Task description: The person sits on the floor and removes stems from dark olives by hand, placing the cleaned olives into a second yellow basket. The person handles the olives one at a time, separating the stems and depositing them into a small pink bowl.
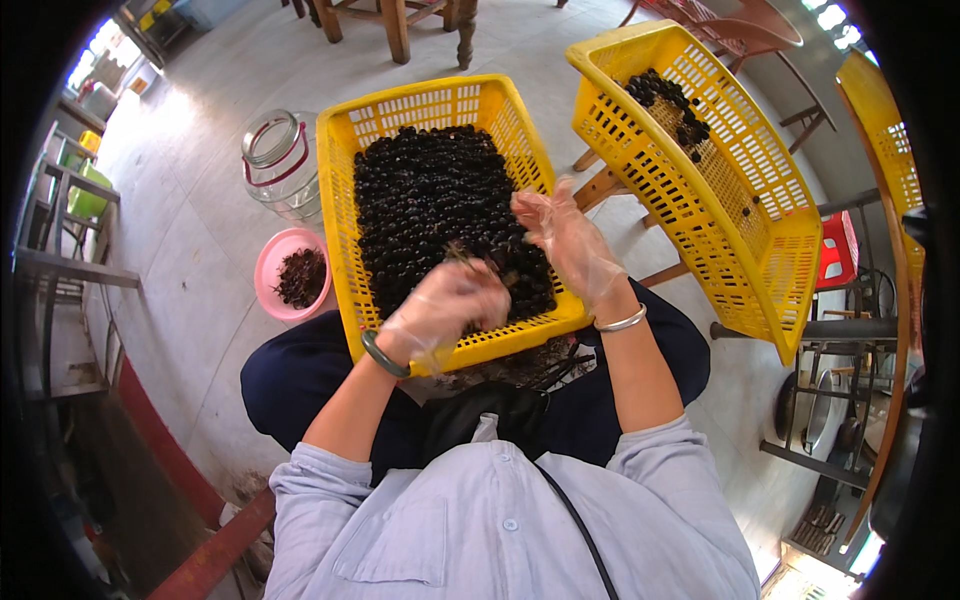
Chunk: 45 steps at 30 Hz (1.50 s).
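Observation:
A yellow plastic basket [337, 225] full of small black berries [431, 195] sits in front of me, its near edge by my knees. My left hand [457, 300], in a clear plastic glove, is blurred over the near part of the berries. Thin brown stems [466, 256] show at its curled fingers. Above the basket's right side is my gloved right hand [570, 244], fingers apart, with nothing visible in it. Brown stems [301, 277] lie in a pink plastic bowl [264, 274] on the floor to the left.
A lidded glass jar [285, 180] stands behind the bowl. To the right, a second yellow basket [660, 180] with a few black berries [675, 105] rests on a wooden stool [598, 187]. More stems [559, 360] are scattered beneath the near basket. Wooden furniture legs [395, 30] stand at the back.

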{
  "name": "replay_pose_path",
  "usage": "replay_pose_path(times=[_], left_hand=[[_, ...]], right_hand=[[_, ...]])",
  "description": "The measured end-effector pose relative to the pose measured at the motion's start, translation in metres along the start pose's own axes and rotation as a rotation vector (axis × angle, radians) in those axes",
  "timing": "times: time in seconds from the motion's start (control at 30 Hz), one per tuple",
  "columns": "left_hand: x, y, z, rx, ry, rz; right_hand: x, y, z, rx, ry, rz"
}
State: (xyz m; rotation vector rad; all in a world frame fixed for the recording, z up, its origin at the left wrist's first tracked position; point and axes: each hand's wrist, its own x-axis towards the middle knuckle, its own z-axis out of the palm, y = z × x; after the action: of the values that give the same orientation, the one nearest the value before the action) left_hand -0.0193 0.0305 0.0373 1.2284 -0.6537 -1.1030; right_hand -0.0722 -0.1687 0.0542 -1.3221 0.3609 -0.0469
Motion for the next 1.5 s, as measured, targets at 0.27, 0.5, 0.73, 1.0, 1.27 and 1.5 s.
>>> replay_pose_path(times=[0.27,0.5,0.73,1.0,1.27,1.5], left_hand=[[-0.001,-0.025,0.058,0.802,-0.355,0.164],[0.007,-0.037,0.066,1.079,-0.375,0.455],[0.018,-0.026,0.080,0.933,-0.107,0.147],[0.035,-0.033,0.074,0.058,0.224,-0.040],[0.034,-0.020,0.061,0.271,0.175,0.054],[0.029,-0.012,0.055,0.840,0.358,0.443]], right_hand=[[-0.008,0.005,-0.028,0.822,-0.296,0.149],[-0.024,0.005,-0.032,0.927,-0.277,0.148],[-0.031,0.008,-0.035,1.031,-0.261,0.109],[-0.018,0.016,0.000,0.711,-0.156,-0.049],[0.002,0.014,0.020,0.518,-0.062,-0.079],[0.014,0.011,0.022,0.156,-0.025,-0.069]])
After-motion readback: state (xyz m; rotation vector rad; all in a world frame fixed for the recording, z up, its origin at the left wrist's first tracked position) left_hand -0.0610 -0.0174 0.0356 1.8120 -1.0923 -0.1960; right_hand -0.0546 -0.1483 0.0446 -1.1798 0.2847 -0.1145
